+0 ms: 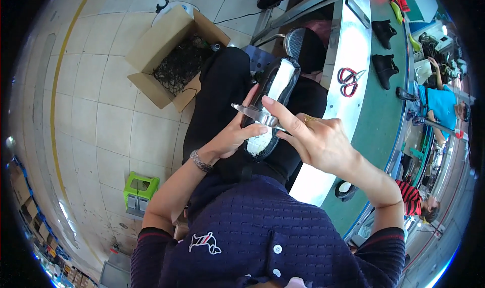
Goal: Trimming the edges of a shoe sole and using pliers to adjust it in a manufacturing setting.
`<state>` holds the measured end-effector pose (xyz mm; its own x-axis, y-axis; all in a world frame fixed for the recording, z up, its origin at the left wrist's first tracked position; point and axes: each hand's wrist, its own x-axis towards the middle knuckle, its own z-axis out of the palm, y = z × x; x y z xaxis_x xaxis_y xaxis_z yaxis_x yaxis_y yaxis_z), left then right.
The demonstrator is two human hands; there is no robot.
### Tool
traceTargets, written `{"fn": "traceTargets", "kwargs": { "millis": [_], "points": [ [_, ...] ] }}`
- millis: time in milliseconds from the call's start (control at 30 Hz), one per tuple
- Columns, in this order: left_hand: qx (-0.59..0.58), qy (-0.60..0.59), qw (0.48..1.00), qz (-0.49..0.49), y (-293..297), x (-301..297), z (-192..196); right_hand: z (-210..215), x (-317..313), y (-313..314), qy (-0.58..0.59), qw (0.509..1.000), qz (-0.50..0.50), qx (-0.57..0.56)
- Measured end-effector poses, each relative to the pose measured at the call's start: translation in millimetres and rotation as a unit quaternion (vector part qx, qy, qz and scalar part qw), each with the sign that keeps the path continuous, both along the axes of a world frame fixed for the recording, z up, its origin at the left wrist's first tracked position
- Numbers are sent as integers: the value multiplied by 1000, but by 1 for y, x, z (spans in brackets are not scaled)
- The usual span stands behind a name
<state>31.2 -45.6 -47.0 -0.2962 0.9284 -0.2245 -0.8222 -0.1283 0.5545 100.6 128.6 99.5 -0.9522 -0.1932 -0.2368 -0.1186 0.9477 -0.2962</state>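
Note:
Across my lap lies a black shoe (281,80), bottom up, its underside covered by a long white sole lining. My left hand (230,140) grips the shoe from its left side, with the thumb laid over the white underside. A shiny metal tool with a tapered, slightly curved head (252,113) crosses over the shoe. My right hand (323,141) is closed on this tool, the index finger stretched along it. The tool's exact kind cannot be made out, and its grip is mostly hidden by my fingers.
An open cardboard box (146,60) of dark scraps stands at the left, near a green container (141,187). Red-handled scissors (348,82) lie on the white ledge at right. Black boots (385,70) stand on the green conveyor (379,106). Co-workers (439,106) are beyond it.

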Motion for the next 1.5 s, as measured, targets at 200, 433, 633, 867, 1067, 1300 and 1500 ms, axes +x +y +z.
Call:
{"fn": "traceTargets", "kwargs": {
  "millis": [200, 433, 633, 867, 1067, 1300, 1500],
  "points": [
    [-28, -39, 999, -20, 0, -8, 2, 11, -7, -3, -96, 987, 42, 120],
    [2, -34, 998, -46, -2, -3, 7, -22, 20, -13, -74, 993, -8, 93],
    [-11, 64, 996, -54, -7, -7, 7, -1, 31, -37, 68, 994, 78, -43],
    [-33, 78, 993, -83, -9, -3, -5, -3, 37, -37, 7, 996, 88, 3],
    [-42, 97, 987, -123, -16, -2, -14, -6, 27, -31, -95, 991, 13, 98],
    [-45, 176, 977, -113, -13, -5, 2, -28, 40, -25, -36, 997, 11, 66],
    [-80, 348, 930, -91, -13, -2, -16, -8, 37, -28, 31, 998, -22, -51]
  ]
}}
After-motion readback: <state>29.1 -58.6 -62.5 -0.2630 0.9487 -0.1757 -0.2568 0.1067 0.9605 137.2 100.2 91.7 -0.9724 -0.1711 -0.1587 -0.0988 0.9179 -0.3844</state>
